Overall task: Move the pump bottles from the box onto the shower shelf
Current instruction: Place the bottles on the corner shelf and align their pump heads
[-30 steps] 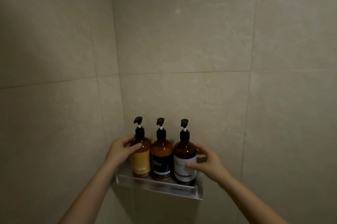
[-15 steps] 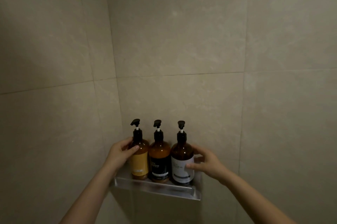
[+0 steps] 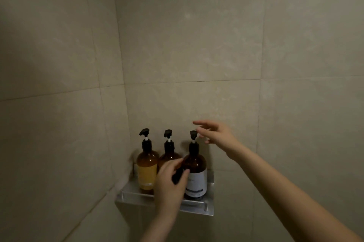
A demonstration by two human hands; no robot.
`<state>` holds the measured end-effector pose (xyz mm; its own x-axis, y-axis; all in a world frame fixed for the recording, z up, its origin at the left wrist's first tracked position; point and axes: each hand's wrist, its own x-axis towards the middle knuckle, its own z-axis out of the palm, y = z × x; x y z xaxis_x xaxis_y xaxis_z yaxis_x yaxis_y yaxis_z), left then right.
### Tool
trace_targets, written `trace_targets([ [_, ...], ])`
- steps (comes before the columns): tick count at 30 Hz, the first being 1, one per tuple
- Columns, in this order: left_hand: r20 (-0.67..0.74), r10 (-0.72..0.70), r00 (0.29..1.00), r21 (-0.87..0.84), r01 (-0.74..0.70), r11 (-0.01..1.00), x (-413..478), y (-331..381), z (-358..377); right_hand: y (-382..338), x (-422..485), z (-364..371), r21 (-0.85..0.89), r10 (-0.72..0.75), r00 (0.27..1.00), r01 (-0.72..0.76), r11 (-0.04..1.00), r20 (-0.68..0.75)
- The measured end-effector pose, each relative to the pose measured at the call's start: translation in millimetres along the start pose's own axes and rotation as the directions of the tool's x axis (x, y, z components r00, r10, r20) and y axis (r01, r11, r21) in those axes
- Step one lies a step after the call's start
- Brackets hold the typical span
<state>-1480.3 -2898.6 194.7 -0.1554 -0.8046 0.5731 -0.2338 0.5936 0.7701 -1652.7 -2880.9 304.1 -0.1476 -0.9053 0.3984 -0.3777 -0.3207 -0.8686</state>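
Note:
Three amber pump bottles stand upright in a row on the metal corner shelf (image 3: 208, 209). The yellow-label bottle (image 3: 147, 167) is at the left. The black-label bottle (image 3: 169, 151) is in the middle, its lower half hidden behind my left hand (image 3: 171, 184). The white-label bottle (image 3: 196, 174) is at the right. My left hand curls round the middle bottle's body, thumb tip touching the white-label bottle. My right hand (image 3: 216, 135) hovers beside the right bottle's pump head, fingers spread and holding nothing. The box is out of view.
Beige tiled walls (image 3: 187, 45) meet in a corner directly behind the shelf. The lighting is dim.
My left hand has moved from the yellow-label bottle across to the middle one. My right hand has let go of the white-label bottle's body and risen to its pump head.

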Motion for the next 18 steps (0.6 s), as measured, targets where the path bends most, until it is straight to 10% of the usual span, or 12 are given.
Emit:
trace_targets([
  [18, 0.042, 0.063, 0.997, 0.116, -0.068, 0.991, 1, 4, 16, -6, 6, 16, -0.119, 0.066, 0.998, -0.065, 0.991, 0.003],
])
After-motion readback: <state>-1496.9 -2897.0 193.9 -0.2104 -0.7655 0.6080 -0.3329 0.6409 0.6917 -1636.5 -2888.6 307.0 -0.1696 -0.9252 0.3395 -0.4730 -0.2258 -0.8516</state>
